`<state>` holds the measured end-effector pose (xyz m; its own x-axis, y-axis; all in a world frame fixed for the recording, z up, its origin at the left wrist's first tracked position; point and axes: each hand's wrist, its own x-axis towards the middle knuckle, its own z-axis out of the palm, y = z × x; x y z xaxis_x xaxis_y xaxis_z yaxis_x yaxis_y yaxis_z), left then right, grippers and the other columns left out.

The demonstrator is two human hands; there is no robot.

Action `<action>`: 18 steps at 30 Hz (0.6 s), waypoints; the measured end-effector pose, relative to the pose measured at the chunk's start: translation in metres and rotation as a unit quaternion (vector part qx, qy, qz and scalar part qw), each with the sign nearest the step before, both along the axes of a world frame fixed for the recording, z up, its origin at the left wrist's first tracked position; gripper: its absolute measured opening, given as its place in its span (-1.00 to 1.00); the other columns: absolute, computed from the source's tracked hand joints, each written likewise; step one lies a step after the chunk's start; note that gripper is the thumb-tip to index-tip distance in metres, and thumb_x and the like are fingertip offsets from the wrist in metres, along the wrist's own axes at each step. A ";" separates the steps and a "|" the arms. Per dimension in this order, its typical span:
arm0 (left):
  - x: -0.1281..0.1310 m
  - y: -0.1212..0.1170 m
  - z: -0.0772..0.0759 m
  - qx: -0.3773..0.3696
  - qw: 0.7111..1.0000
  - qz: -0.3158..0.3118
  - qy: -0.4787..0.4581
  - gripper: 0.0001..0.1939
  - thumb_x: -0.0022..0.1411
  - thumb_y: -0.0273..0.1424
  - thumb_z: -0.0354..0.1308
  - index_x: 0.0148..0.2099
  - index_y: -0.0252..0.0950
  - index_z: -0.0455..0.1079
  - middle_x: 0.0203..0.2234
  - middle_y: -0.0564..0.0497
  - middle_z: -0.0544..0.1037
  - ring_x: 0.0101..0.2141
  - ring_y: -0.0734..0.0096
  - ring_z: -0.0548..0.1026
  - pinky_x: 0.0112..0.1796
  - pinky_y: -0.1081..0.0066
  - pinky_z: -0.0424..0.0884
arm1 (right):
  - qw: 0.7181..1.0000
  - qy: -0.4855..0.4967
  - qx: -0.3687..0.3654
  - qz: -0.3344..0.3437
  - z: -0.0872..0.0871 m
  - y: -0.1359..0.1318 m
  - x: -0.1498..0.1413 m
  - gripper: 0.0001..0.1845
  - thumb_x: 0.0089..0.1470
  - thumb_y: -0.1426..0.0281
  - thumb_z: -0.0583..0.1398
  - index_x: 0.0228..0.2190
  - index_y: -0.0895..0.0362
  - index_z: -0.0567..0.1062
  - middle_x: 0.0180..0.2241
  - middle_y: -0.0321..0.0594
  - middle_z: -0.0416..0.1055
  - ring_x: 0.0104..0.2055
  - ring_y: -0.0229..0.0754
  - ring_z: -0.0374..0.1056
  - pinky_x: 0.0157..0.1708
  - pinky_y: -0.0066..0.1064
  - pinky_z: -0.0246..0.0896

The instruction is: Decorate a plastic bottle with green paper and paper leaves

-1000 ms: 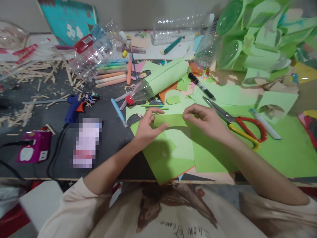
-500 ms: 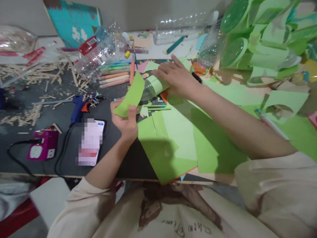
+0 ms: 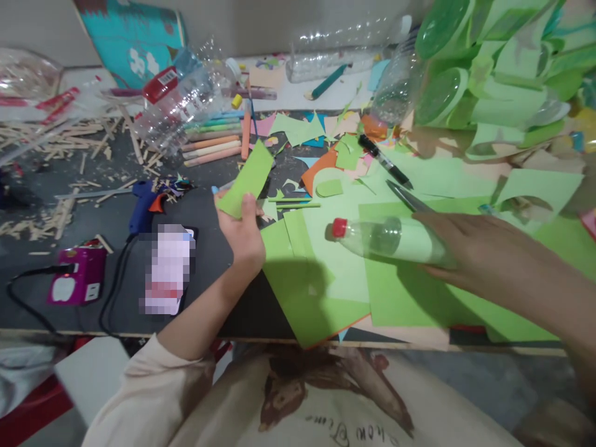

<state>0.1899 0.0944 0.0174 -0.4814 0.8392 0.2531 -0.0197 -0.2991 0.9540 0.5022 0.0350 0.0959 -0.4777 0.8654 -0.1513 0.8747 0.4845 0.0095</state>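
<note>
My left hand (image 3: 243, 236) is closed on a strip of green paper (image 3: 251, 177), pinned under the thumb and standing tilted upward. A light-blue tip (image 3: 215, 190) pokes out behind that hand; what it belongs to is hidden. My right hand (image 3: 475, 248) is wrapped round a clear plastic bottle (image 3: 367, 238) with a red cap, lying on its side above the green sheets, cap toward the left. Pale green paper (image 3: 412, 241) covers the bottle's middle. Close to my right fingers lies a grey pointed metal blade (image 3: 410, 197); its other end is hidden.
Green paper sheets (image 3: 316, 316) lie before me. To the left are a phone (image 3: 165, 273), a purple box (image 3: 77, 276) with a cable, a blue glue gun (image 3: 142, 208) and wood sticks. Behind stand clear bottles and colored pens; a green paper-covered bottle structure (image 3: 503, 81) rises at right.
My right hand has moved from the back middle to the right and nearer, carrying the bottle, whose red cap now shows. My left hand has shifted slightly right, still with the paper strip.
</note>
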 end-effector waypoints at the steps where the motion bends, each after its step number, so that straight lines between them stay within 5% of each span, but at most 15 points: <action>1: 0.002 -0.003 0.001 -0.001 1.000 -0.011 0.007 -0.64 0.16 -0.09 0.25 -0.25 -0.17 0.18 -0.60 0.25 0.30 -0.61 0.62 0.32 -0.48 0.48 0.32 | 1.000 0.005 0.013 0.000 -0.002 -0.008 0.004 -0.42 0.03 0.30 0.11 0.09 0.25 0.29 -0.09 0.25 0.50 -0.14 0.30 0.46 -0.24 0.03 0.34; 5: 0.006 -0.009 0.002 -0.021 0.998 -0.032 0.053 -0.58 0.13 -0.04 0.26 -0.32 -0.20 0.16 -0.62 0.25 0.28 -0.61 0.61 0.31 -0.49 0.49 0.31 | 0.997 0.015 0.076 0.012 -0.003 -0.010 -0.011 -0.25 0.04 0.26 0.17 0.20 0.34 0.17 0.06 0.37 0.38 0.05 0.35 0.37 -0.11 0.07 0.32; 8: 0.005 -0.006 0.000 -0.044 0.995 -0.054 0.070 -0.53 0.07 0.04 0.26 -0.35 -0.21 0.16 -0.64 0.23 0.29 -0.62 0.61 0.27 -0.51 0.49 0.27 | 0.999 0.018 0.030 0.021 0.001 0.007 -0.035 -0.48 0.04 0.33 0.17 0.03 0.33 0.38 -0.15 0.24 0.52 -0.17 0.23 0.47 -0.23 -0.06 0.36; 10: 0.004 -0.004 -0.001 -0.079 0.991 -0.076 0.077 -0.50 0.04 0.07 0.26 -0.34 -0.21 0.19 -0.60 0.21 0.33 -0.59 0.58 0.31 -0.49 0.48 0.29 | 0.999 0.041 0.015 0.021 0.005 0.021 -0.049 -0.48 0.05 0.33 0.17 0.04 0.29 0.37 -0.11 0.18 0.51 -0.13 0.19 0.45 -0.19 -0.09 0.34; 14: 0.003 -0.002 0.000 -0.084 0.980 -0.140 0.115 -0.50 0.05 0.10 0.22 -0.30 -0.20 0.19 -0.34 0.07 0.50 -0.26 0.38 0.52 -0.23 0.35 0.44 | 0.998 0.064 0.013 0.006 0.017 0.038 -0.068 -0.42 0.02 0.19 0.20 0.06 0.16 0.34 -0.15 0.04 0.52 -0.20 0.17 0.45 -0.34 -0.18 0.28; 18: 0.006 -0.005 0.004 -0.052 0.971 -0.191 0.134 -0.52 0.14 0.09 0.15 -0.32 -0.19 0.12 -0.14 -0.04 0.53 -0.06 0.24 0.52 -0.07 0.21 0.44 | 0.998 0.058 0.014 0.012 0.023 0.046 -0.077 -0.47 0.02 0.12 0.20 -0.01 0.12 0.39 -0.27 -0.05 0.53 -0.32 0.08 0.43 -0.46 -0.27 0.18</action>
<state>0.1956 0.0897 0.0218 -0.0592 0.9712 0.2306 0.1433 -0.2203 0.9648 0.4250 0.0809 0.1189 -0.5108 0.8569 -0.0696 0.8591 0.5058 -0.0779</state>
